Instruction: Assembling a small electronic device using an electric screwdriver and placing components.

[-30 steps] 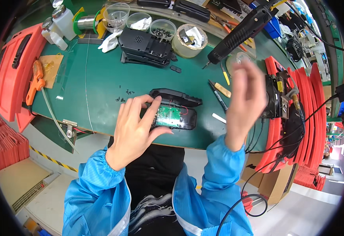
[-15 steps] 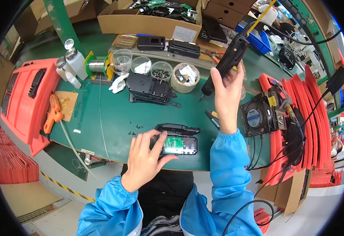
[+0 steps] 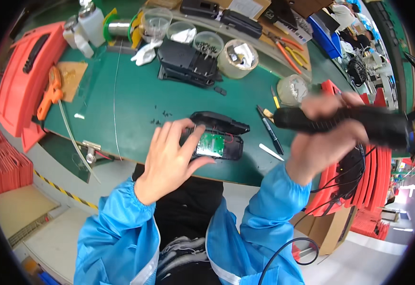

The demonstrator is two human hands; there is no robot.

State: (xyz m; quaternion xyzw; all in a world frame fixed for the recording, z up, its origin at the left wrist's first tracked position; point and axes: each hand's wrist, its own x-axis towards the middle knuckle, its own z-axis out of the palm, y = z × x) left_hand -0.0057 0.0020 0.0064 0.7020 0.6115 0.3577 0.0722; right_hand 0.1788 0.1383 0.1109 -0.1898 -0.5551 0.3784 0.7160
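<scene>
An open black plastic device casing (image 3: 236, 149) lies near the bench's front edge, with a green circuit board (image 3: 211, 144) inside. Its other black half (image 3: 220, 122) leans along the far side, and red wires show between the two. My left hand (image 3: 169, 154) grips the casing's left end, fingers at the far side and thumb along the near edge. To the right, my right hand (image 3: 322, 145) is wrapped round a black electric screwdriver (image 3: 378, 124), held nearly level above the bench with its front end pointing left. Motion blurs that hand and the tool.
Small dark screws (image 3: 162, 115) lie left of the casing. Behind are black housings (image 3: 186, 64), cups and a white tub (image 3: 238, 59). A pen (image 3: 270, 133) and white strip (image 3: 271, 152) lie rightward. An orange glue gun (image 3: 51, 92) sits left; red trays (image 3: 24, 78) flank the bench.
My right hand has swung the screwdriver from upright at the back to nearly level at the right, nearer me. The view has shifted; my left hand stays on the casing.
</scene>
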